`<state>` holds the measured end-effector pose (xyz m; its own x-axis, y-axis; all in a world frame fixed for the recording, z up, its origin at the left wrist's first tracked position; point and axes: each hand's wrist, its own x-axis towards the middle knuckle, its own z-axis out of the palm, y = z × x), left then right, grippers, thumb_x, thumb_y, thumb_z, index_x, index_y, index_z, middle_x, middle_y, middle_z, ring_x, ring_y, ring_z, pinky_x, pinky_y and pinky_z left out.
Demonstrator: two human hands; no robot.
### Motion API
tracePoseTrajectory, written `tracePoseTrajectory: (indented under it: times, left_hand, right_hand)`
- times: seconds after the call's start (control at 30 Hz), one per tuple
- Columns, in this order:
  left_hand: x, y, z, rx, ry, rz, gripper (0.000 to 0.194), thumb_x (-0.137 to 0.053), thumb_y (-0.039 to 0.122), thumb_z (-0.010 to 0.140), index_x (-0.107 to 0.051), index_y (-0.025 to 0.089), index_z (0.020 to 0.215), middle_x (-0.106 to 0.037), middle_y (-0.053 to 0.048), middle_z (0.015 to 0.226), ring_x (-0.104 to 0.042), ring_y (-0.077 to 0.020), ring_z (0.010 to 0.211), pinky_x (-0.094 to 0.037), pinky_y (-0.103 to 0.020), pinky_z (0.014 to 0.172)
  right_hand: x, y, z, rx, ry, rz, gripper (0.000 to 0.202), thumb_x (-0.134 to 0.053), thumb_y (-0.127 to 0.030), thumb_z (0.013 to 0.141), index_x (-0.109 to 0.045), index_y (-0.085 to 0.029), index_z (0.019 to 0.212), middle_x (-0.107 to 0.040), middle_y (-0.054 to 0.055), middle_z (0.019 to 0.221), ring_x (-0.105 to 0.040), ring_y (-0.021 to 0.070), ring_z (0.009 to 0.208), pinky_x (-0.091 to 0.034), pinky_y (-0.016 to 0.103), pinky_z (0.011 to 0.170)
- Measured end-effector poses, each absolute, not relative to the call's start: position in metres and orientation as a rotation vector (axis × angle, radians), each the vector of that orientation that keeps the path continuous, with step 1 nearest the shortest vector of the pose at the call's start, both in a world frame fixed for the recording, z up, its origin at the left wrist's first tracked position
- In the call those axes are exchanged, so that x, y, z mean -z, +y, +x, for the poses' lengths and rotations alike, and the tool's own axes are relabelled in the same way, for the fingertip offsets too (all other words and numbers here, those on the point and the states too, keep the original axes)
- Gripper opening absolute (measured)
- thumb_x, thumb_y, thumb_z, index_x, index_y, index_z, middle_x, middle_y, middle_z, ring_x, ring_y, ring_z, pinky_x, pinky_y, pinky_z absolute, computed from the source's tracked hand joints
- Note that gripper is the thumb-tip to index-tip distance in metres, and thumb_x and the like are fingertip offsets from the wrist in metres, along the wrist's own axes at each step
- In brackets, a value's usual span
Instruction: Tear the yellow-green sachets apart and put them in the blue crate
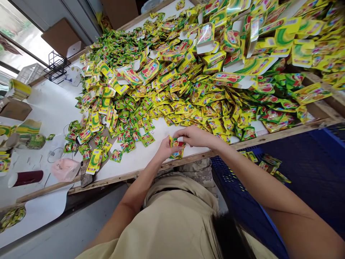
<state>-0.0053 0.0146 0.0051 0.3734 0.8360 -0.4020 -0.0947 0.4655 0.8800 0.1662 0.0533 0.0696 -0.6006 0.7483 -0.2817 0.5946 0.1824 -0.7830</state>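
Observation:
A small printed carton [177,154] in yellow, red and green stands near the table's front edge, held in front of my body. My left hand [165,148] grips it from the left side, fingers closed around it. Bent over the carton's top end, my right hand [192,136] has its thumb and fingertips pinched together there; whether a sachet is between them is hidden. Just beyond both hands lies a heap of yellow sachets [183,109]. Green sachets [132,135] are scattered to the left of my hands.
Many flattened or open cartons [151,70] lie over the sachet heap. A wooden rim [194,157] edges the table. Below right stands a blue crate [242,187] with several filled packs. At left are a phone [87,174], a pink bag [65,169] and a dark red cup [27,178].

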Motion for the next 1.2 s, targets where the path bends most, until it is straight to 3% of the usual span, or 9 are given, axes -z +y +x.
tracePoseTrajectory:
  times: [0.13,0.27,0.47,0.63,0.73,0.93,1.07,1.2]
  left_hand:
    - [-0.007,0.011,-0.01,-0.685,1.042,0.897,0.058,-0.085,0.031,0.052,-0.054,0.014,0.099,-0.069,-0.006,0.09,-0.065,-0.0198,0.083,-0.049,-0.033,0.078]
    - [-0.006,0.009,-0.019,-0.645,1.004,0.843,0.058,-0.083,0.036,0.057,-0.057,0.013,0.104,-0.071,-0.009,0.091,-0.067,-0.0221,0.087,-0.049,-0.036,0.082]
    - [0.0,0.011,-0.025,-0.609,0.938,0.837,0.061,-0.083,0.04,0.057,-0.062,0.012,0.106,-0.072,-0.01,0.097,-0.067,-0.0251,0.094,-0.048,-0.037,0.088]
    - [-0.009,0.012,-0.026,-0.642,0.891,0.557,0.058,-0.057,0.059,0.078,-0.059,0.014,0.115,-0.07,-0.011,0.106,-0.063,-0.0267,0.106,-0.046,-0.04,0.096]
    - [-0.015,0.016,-0.031,-0.606,0.879,0.442,0.046,-0.049,0.049,0.087,-0.06,0.014,0.115,-0.071,-0.011,0.106,-0.063,-0.0256,0.108,-0.044,-0.041,0.099]
    - [-0.019,0.033,-0.046,-0.408,0.779,0.364,0.037,-0.062,0.024,0.07,-0.064,0.008,0.104,-0.073,-0.013,0.096,-0.066,-0.0272,0.1,-0.044,-0.042,0.097]
    - [-0.025,0.039,-0.051,-0.393,0.876,0.449,0.035,-0.071,0.021,0.062,-0.066,0.011,0.095,-0.073,-0.01,0.088,-0.068,-0.021,0.081,-0.05,-0.036,0.084]
    - [-0.026,0.032,-0.053,-0.669,1.11,0.74,0.026,-0.078,0.026,0.061,-0.065,0.014,0.08,-0.07,-0.002,0.073,-0.062,-0.0119,0.064,-0.05,-0.027,0.07]
  right_hand:
    - [-0.061,0.049,0.173,-1.425,-1.991,-1.315,0.035,-0.045,-0.013,0.075,-0.069,-0.02,0.098,-0.072,0.001,0.089,-0.056,0.0085,0.049,-0.044,0.022,0.052]
    - [-0.041,0.038,0.172,-1.39,-1.591,-1.3,0.029,-0.054,-0.025,0.076,-0.062,-0.019,0.103,-0.067,0.008,0.108,-0.056,0.0099,0.057,-0.048,0.025,0.053]
    - [-0.021,0.031,0.158,-1.87,-1.196,-1.267,0.018,-0.06,-0.026,0.071,-0.054,-0.019,0.086,-0.057,-0.004,0.064,-0.05,0.0088,0.049,-0.036,0.021,0.044]
    - [-0.021,0.041,0.161,-2.245,-0.858,-1.085,0.034,-0.073,-0.02,0.057,-0.049,-0.019,0.081,-0.053,-0.007,0.06,-0.051,0.0064,0.049,-0.036,0.017,0.045]
    - [-0.018,0.043,0.16,-2.334,-0.718,-1.053,0.04,-0.078,-0.02,0.053,-0.048,-0.019,0.08,-0.05,-0.008,0.054,-0.046,0.0051,0.045,-0.036,0.017,0.044]
    - [-0.017,0.046,0.154,-2.359,-0.744,-1.08,0.034,-0.076,-0.021,0.054,-0.051,-0.019,0.077,-0.051,-0.007,0.054,-0.046,0.0055,0.047,-0.038,0.018,0.046]
    - [-0.025,0.055,0.145,-2.231,-1.036,-1.187,0.021,-0.069,-0.016,0.057,-0.052,-0.018,0.068,-0.051,-0.006,0.055,-0.045,0.0058,0.047,-0.035,0.018,0.044]
    - [-0.024,0.058,0.14,-1.955,-1.267,-1.166,0.015,-0.069,-0.019,0.06,-0.056,-0.017,0.068,-0.053,-0.006,0.058,-0.046,0.007,0.052,-0.037,0.02,0.05]
